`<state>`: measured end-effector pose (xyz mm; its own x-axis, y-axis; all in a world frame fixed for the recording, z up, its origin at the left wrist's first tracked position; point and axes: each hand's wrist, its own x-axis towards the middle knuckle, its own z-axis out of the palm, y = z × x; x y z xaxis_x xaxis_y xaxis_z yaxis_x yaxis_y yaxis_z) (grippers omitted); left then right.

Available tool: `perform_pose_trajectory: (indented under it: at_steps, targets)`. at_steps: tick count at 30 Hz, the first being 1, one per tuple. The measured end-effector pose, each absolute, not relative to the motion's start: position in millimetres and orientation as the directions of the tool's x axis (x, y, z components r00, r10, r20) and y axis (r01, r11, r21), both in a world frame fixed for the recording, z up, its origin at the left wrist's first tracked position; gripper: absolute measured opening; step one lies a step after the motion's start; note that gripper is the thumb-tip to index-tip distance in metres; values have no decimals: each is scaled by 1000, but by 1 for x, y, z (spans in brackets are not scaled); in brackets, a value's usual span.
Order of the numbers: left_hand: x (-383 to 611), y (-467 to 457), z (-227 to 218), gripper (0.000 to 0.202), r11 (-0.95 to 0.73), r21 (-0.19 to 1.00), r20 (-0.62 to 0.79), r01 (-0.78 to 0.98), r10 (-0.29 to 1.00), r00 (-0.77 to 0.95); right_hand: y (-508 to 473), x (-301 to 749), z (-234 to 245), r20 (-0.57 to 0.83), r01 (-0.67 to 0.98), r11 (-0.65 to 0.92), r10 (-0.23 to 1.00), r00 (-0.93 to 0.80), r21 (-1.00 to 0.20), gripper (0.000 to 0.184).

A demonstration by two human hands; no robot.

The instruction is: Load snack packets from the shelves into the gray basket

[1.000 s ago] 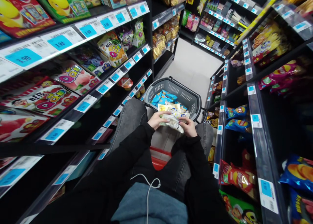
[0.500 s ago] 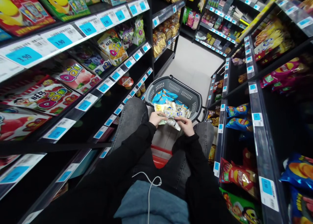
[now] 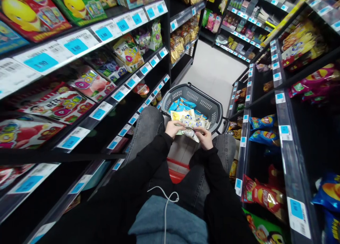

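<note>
The left hand (image 3: 174, 128) and the right hand (image 3: 206, 138) both hold a small bunch of pale yellow snack packs (image 3: 190, 122) at the near edge of the grey basket (image 3: 205, 104); the left grip is closed on the left end of the bunch, thumb on top; the right grip is closed on the right end, fingers curled over it; the bunch hangs partly over the basket's near rim; inside the basket lie blue snack packs (image 3: 180, 104), just past the yellow ones; the basket stands on the pale floor (image 3: 212, 70); the person's knees in grey jeans (image 3: 147, 125) sit just on the near side of the basket; a red thing (image 3: 174, 171) lies between the legs, nearer than the basket; left of the basket are dark shelves with blue price tags (image 3: 119, 95); right of the basket are shelves with chip bags (image 3: 261, 122).
</note>
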<state>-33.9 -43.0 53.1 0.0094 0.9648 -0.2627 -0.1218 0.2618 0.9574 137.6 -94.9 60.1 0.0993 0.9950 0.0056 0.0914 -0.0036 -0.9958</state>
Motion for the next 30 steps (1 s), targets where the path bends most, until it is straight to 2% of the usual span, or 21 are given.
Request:
perform_pose_trajectory:
  at_steps: [7,11,15,17,19,22,24,27,30]
  targets:
    - [-35,-43,58,10,168,983,-167,-81,986,12,-97,134,62,-20,29,-28,968,251,-999,21]
    - [-33,-46,62,16,155,985,-156,-77,988,-11,-98,130,62,-12,162,-71,941,339,-984,28]
    - [-35,-47,61,28,177,983,-179,-38,981,-73,-100,122,63,111,281,6,926,360,-960,29]
    - [-35,-46,60,34,180,982,-184,-49,978,-101,-100,118,64,122,211,42,916,381,-977,40]
    - [-35,-45,61,43,218,968,-228,-128,971,-76,-100,117,67,92,81,66,921,379,-995,59]
    - [-32,-46,61,50,387,886,-368,-254,922,119,-99,120,70,75,-59,100,941,331,-993,78]
    - [-31,-46,61,47,465,847,-418,-258,882,216,-98,124,69,57,-115,99,947,317,-988,85]
    - [-32,-46,58,40,452,864,-414,-222,889,195,-95,133,62,-57,-176,1,943,329,-984,87]
    - [-36,-44,57,32,383,911,-369,-151,923,112,-91,141,53,-218,-199,-165,935,280,-966,68]
